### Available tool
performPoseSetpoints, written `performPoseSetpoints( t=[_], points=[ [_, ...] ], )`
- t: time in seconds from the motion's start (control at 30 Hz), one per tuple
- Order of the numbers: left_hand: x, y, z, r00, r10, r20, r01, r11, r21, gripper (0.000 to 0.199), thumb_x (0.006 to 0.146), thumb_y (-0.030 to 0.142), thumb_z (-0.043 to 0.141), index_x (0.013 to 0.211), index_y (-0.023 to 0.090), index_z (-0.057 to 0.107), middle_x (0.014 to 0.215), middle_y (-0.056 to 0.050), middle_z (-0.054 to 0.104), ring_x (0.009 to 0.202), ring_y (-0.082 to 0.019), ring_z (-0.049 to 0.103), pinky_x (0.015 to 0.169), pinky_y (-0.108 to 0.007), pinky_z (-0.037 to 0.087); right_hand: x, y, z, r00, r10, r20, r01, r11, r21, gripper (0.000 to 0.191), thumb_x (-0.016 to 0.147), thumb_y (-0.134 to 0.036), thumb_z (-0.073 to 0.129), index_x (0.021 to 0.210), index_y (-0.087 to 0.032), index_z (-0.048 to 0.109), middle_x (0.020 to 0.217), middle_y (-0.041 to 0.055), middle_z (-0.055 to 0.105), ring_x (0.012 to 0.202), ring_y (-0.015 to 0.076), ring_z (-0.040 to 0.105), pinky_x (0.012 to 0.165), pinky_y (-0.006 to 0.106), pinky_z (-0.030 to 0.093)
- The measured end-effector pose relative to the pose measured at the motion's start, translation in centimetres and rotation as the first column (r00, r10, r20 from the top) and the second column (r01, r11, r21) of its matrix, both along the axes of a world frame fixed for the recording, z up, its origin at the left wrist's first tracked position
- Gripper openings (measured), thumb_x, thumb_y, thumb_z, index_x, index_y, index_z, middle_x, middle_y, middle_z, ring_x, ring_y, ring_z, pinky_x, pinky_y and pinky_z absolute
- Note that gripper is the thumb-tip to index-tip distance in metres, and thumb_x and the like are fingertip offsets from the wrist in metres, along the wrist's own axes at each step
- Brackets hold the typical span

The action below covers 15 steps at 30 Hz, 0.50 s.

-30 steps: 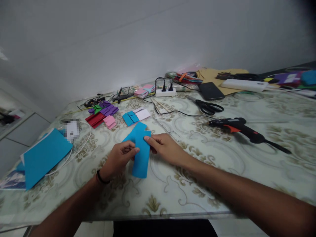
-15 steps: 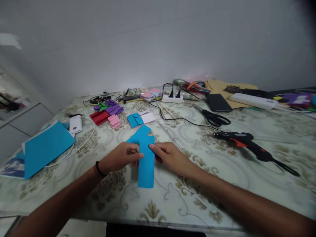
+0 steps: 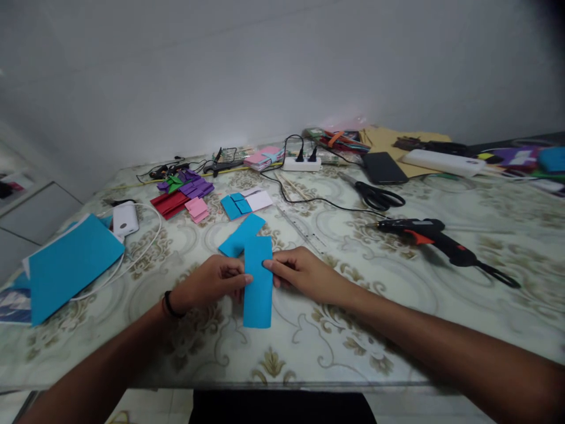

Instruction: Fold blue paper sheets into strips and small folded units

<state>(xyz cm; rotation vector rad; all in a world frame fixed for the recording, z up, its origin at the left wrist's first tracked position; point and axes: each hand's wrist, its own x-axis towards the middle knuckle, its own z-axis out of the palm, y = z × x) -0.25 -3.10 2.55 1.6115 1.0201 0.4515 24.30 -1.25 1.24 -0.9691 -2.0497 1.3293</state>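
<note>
A blue paper strip (image 3: 258,300) is held upright between my two hands, over the front middle of the table. My left hand (image 3: 225,280) pinches its left edge, thumb on the near face and fingers behind. Gripping the right edge a little higher is my right hand (image 3: 300,274), also with the thumb in front. Just behind the strip, another blue paper piece (image 3: 242,235) lies flat on the tablecloth. Beyond it sit a folded blue paper piece (image 3: 236,205) and a white one (image 3: 259,200).
On the right lie a hot glue gun (image 3: 435,235), black-handled scissors (image 3: 379,196) and a dark phone (image 3: 384,168). A clear ruler (image 3: 302,229) rests past my right hand. Blue sheets (image 3: 75,265) and a white power bank (image 3: 126,219) are at left; a power strip (image 3: 302,164) stands behind.
The view has shifted slightly, so the table's things appear higher and further left. Both hands keep their hold on the blue strip, which now shows apart from the piece behind it.
</note>
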Motion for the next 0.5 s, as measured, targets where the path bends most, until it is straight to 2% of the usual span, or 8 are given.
performPoseSetpoints(
  t=[0.13,0.33,0.5],
  points=[
    [-0.01,0.04,-0.09,0.999,-0.047,-0.005,0.047,0.999,0.004,0.043,0.096,0.053,0.066,0.076,0.016,0.068,0.070,-0.005,0.076,0.062,-0.017,0.071,0.061,-0.025,0.053,0.01,0.04,0.04,1.000,-0.027,0.002,0.027,0.999,0.047,0.054,0.101,-0.055,0.050,0.063,-0.017,0.058,0.054,-0.0039,0.046,0.055,0.0093,0.040,0.057,0.025,0.031],
    [0.22,0.00,0.04,0.999,0.029,-0.032,-0.025,0.994,0.109,0.047,0.095,0.053,0.068,0.066,0.016,0.064,0.067,-0.004,0.075,0.061,-0.016,0.069,0.061,-0.025,0.052,0.15,0.05,-0.18,1.000,0.014,-0.022,-0.014,1.000,0.016,0.054,0.100,-0.059,0.052,0.067,-0.017,0.061,0.056,-0.0038,0.049,0.055,0.0090,0.040,0.054,0.024,0.030],
    [0.32,0.22,-0.27,0.999,0.024,-0.034,-0.020,0.995,0.096,0.048,0.094,0.056,0.067,0.067,0.016,0.066,0.066,-0.005,0.074,0.061,-0.016,0.070,0.061,-0.025,0.054,0.13,0.14,-0.72,1.000,0.018,-0.016,-0.018,1.000,0.008,0.050,0.101,-0.053,0.053,0.067,-0.017,0.061,0.054,-0.0041,0.049,0.054,0.0087,0.041,0.055,0.023,0.031]
  ],
)
